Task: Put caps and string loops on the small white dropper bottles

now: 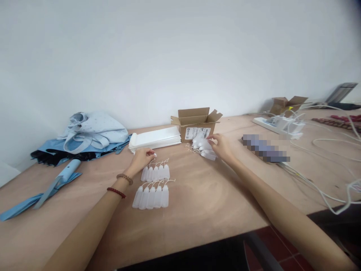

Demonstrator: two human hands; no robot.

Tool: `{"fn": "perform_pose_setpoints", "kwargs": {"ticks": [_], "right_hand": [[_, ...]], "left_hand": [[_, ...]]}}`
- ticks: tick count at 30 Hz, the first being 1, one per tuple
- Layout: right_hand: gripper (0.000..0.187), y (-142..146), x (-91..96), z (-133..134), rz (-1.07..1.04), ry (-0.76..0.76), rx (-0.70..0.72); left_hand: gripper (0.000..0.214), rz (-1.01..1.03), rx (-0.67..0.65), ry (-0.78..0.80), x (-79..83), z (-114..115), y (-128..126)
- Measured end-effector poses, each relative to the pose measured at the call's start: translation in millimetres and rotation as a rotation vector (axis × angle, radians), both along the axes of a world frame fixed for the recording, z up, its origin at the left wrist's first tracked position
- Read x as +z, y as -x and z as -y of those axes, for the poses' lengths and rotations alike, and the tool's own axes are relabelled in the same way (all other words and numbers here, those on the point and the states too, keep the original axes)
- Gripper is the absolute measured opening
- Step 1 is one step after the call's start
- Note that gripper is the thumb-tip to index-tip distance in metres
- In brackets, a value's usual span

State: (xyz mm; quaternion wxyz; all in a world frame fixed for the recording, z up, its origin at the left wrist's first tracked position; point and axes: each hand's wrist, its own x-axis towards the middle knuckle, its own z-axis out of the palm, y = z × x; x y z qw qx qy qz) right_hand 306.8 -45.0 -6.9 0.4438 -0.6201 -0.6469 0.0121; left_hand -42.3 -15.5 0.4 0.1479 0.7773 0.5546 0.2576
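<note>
My left hand [143, 159] is closed in a pinch above the upper row of small bottles [155, 174]. A small white bit shows at its fingertips, too small to make out. These bottles are translucent white plastic with thin white cords at their tops. Closer to me lies a second, similar row of bottles [150, 197], side by side with cords pointing away. My right hand [221, 146] has its curled fingers on a bottle at the edge of a loose pile of bottles [201, 146]. That pile lies in front of an open cardboard box [197, 126].
A stack of white flat packets [156, 138] lies left of the box. Farther left are a pale blue bag [97, 130] and a blue folded umbrella [63, 175]. On the right are a blurred-out phone-like object [265, 148], a power strip [278, 126] and white cables [321, 195].
</note>
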Motion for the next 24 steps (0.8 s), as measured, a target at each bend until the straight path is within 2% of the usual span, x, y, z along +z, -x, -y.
{"fn": "perform_pose_setpoints", "kwargs": {"ticks": [5,7,9,12,16,19,24], "right_hand": [[0.017,4.7,6.3,6.9,0.007,-0.139,-0.066],[0.016,11.9,10.1,12.3,0.020,-0.216,-0.036],[0.016,23.8,13.8,20.2,0.026,-0.249,0.057],[0.018,49.0,16.0,37.3,0.066,-0.157,0.279],[0.029,85.5,9.5,62.2,0.286,0.043,0.650],[0.035,104.7,2.2,73.2,0.404,0.132,0.729],[0.035,114.2,-2.8,74.4,0.449,0.152,0.758]], "left_hand": [[0.021,-0.027,-0.027,0.014,4.2,-6.2,-3.1],[0.016,-0.043,-0.021,0.005,6.7,-5.5,-4.7],[0.014,-0.045,-0.003,-0.027,8.3,0.3,-5.3],[0.018,-0.013,0.040,-0.116,7.9,18.4,-4.1],[0.021,0.114,0.070,-0.306,6.6,46.9,-3.4],[0.018,0.183,0.075,-0.349,9.4,61.8,-8.0],[0.011,0.069,-0.041,-0.486,13.4,70.4,-17.3]]}}
